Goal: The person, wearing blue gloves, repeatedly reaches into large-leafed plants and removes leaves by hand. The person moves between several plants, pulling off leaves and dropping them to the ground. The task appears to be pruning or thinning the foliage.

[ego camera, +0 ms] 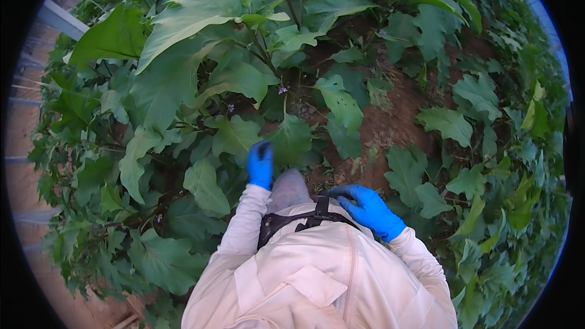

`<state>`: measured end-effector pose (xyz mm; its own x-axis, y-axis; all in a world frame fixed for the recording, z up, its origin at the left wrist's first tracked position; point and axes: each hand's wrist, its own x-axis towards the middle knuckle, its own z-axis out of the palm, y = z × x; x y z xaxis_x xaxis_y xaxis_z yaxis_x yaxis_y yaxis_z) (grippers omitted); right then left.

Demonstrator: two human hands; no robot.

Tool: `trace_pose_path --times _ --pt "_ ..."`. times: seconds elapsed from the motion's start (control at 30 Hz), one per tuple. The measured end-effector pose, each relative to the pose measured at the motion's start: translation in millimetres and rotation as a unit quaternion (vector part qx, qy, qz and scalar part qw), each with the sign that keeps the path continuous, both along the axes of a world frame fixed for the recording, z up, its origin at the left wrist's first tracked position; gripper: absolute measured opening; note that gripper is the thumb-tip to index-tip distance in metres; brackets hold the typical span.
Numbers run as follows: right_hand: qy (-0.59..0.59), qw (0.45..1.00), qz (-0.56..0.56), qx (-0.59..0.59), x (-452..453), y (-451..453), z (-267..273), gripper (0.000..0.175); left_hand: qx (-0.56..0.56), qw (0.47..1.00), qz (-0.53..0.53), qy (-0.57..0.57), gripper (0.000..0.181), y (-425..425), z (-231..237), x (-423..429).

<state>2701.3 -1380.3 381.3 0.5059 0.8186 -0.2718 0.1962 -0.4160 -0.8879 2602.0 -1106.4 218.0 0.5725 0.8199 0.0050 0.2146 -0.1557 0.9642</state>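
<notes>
My left hand (259, 165), in a blue glove with dark-stained fingertips, is raised among broad leaves in front of my thigh. Beside its fingers hangs a large green leaf (290, 138) of an eggplant plant, its lower part blurred. Whether the fingers touch or pinch anything is hidden. My right hand (369, 210), gloved in the same blue, rests low at my waist with its fingers bent. Its darkened fingertips lie close to a black strap (321, 205) over my light jacket (311, 278); a grip on it cannot be made out. Small purple flowers (282, 90) show on the plant ahead.
Leafy eggplant plants crowd both sides, with tall stems (263, 50) and wide leaves reaching up close. Brown soil (397, 119) runs between the rows. At the far left stand a pale beam (61, 19) and a sandy strip (25, 146). My knee (289, 187) is against the foliage.
</notes>
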Motion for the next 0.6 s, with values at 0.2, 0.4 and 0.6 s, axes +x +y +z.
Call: trace_pose_path --times 0.2,0.4,0.6 --pt "0.031 0.997 -0.038 0.062 52 10 -8 0.027 -0.429 0.898 -0.011 -0.094 0.036 36 34 157" --pt "0.036 0.998 -0.046 -0.009 118 1 -22 0.030 -0.609 0.704 0.167 -0.326 0.059 108 20 285" --pt "0.031 0.992 -0.098 -0.075 190 1 -19 0.030 -0.573 0.587 0.160 -0.550 0.031 145 -49 315"
